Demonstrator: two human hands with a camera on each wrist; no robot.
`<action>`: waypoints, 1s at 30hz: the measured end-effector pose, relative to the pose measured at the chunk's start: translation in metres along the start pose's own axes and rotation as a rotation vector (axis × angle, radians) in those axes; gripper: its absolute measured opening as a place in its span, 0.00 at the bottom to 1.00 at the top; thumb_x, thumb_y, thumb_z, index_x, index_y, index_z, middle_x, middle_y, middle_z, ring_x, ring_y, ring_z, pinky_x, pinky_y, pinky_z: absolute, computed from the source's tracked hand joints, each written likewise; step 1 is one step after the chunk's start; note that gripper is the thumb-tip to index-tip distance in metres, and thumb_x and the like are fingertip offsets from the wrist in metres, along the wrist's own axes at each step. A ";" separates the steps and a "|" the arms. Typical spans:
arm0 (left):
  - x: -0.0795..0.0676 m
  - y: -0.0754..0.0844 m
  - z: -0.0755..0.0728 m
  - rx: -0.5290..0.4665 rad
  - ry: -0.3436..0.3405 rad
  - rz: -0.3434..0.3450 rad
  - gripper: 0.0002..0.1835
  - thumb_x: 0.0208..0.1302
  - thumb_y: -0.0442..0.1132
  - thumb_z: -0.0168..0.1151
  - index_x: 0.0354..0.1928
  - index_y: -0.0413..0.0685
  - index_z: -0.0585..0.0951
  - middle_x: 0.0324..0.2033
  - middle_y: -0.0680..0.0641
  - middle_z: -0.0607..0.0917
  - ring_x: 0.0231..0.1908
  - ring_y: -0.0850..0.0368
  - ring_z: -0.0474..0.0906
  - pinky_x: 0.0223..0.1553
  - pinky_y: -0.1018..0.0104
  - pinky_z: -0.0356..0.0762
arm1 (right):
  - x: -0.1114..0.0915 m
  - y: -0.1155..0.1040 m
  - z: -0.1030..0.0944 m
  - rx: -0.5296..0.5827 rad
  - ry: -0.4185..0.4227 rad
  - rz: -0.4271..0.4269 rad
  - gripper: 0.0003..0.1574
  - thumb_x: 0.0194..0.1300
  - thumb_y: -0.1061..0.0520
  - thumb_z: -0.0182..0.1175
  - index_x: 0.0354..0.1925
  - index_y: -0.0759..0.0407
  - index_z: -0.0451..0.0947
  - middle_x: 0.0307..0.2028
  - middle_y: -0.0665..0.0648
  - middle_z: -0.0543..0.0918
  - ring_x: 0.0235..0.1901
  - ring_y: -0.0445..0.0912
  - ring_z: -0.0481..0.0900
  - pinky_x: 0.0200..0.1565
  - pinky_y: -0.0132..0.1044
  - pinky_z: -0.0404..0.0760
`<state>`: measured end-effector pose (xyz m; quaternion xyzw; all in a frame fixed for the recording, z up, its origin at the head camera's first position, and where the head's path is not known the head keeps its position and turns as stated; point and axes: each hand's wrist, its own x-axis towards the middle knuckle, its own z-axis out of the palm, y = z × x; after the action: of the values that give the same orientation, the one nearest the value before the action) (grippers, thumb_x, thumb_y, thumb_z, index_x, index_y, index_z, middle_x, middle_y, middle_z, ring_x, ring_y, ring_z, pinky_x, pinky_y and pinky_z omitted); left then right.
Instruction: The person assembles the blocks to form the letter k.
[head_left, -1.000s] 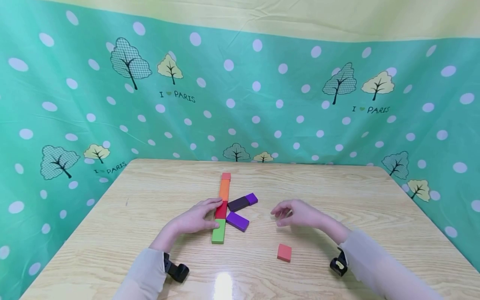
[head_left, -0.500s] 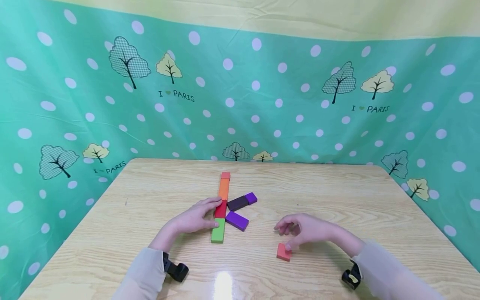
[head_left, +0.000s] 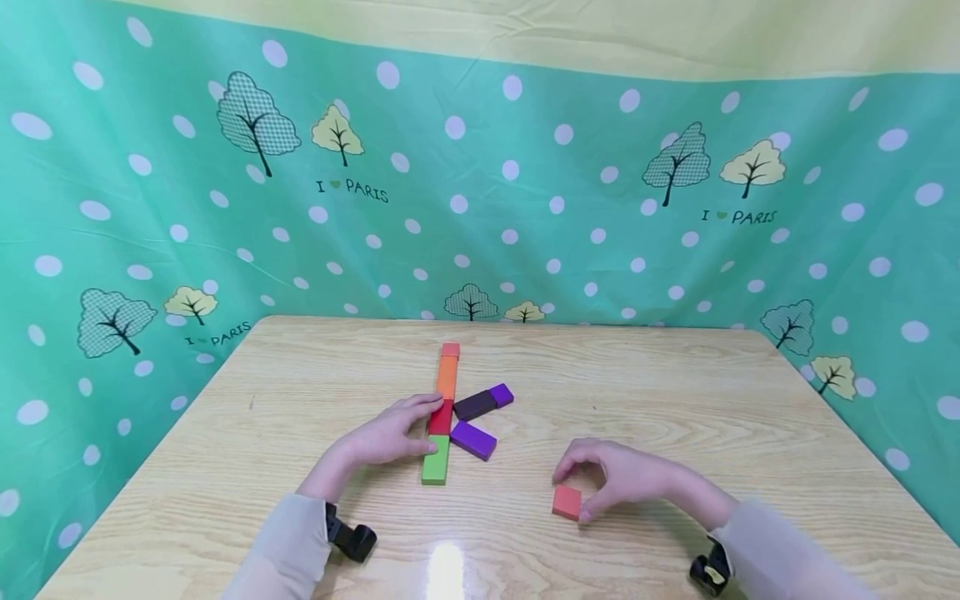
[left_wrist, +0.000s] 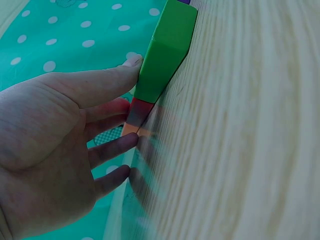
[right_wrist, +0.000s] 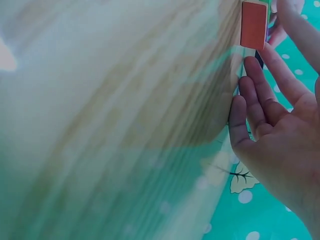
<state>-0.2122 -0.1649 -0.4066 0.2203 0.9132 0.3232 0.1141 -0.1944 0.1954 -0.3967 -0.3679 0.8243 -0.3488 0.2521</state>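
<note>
My left hand [head_left: 386, 433] rests against the left side of a row of blocks. Its thumb touches the green block [head_left: 435, 460], and its forefinger reaches the red block [head_left: 440, 418]. Beyond that red one, an orange block [head_left: 447, 377] and a small coral block [head_left: 451, 350] continue the line. My right hand [head_left: 626, 477] has thumb and forefinger at opposite sides of a loose coral square block [head_left: 566, 502], pinching it on the table. In the right wrist view, the forefinger meets the edge of this block [right_wrist: 254, 25], while the other fingers extend beside the tabletop.
Right of the row lie a purple block [head_left: 474, 440] and a dark block [head_left: 476, 406], with a small purple block [head_left: 502, 395] at the dark one's end. Behind the wooden table [head_left: 660, 375] hangs a green dotted curtain [head_left: 420, 242].
My right hand has come down and toward me from above the table, and its thumb and forefinger have closed around the coral square block. The left hand stays at the row.
</note>
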 end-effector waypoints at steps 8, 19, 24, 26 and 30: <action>0.000 0.001 0.000 0.000 0.001 0.002 0.37 0.55 0.44 0.63 0.66 0.43 0.61 0.66 0.44 0.60 0.67 0.43 0.50 0.65 0.46 0.52 | 0.001 0.005 0.003 -0.032 0.023 -0.030 0.22 0.48 0.46 0.69 0.43 0.46 0.77 0.42 0.46 0.77 0.44 0.43 0.70 0.48 0.31 0.67; 0.000 0.000 0.000 0.001 0.002 -0.002 0.37 0.56 0.45 0.63 0.66 0.43 0.61 0.66 0.44 0.60 0.67 0.43 0.50 0.65 0.46 0.52 | 0.007 0.002 0.005 -0.059 0.058 0.003 0.19 0.46 0.45 0.69 0.39 0.43 0.78 0.39 0.45 0.77 0.40 0.42 0.70 0.44 0.31 0.68; 0.000 0.001 -0.001 0.001 -0.003 0.001 0.37 0.56 0.45 0.63 0.66 0.43 0.61 0.67 0.44 0.60 0.67 0.43 0.50 0.65 0.46 0.52 | 0.011 -0.001 0.006 -0.052 0.081 0.029 0.19 0.44 0.46 0.71 0.37 0.44 0.78 0.37 0.44 0.78 0.38 0.41 0.71 0.42 0.30 0.70; 0.000 0.000 -0.001 -0.001 -0.002 0.001 0.37 0.56 0.45 0.63 0.66 0.44 0.61 0.66 0.44 0.60 0.67 0.43 0.50 0.65 0.46 0.52 | 0.012 -0.003 0.007 -0.048 0.087 0.049 0.19 0.44 0.46 0.71 0.37 0.44 0.78 0.36 0.44 0.78 0.37 0.40 0.72 0.41 0.30 0.70; -0.001 0.000 -0.001 0.005 -0.001 0.001 0.37 0.56 0.45 0.63 0.66 0.44 0.61 0.66 0.44 0.60 0.67 0.43 0.50 0.65 0.46 0.52 | 0.017 -0.006 0.007 -0.032 0.092 0.084 0.19 0.45 0.48 0.71 0.37 0.45 0.78 0.37 0.43 0.78 0.38 0.40 0.73 0.42 0.30 0.72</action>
<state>-0.2119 -0.1655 -0.4060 0.2213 0.9138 0.3209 0.1138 -0.1971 0.1760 -0.3994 -0.3204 0.8554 -0.3410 0.2223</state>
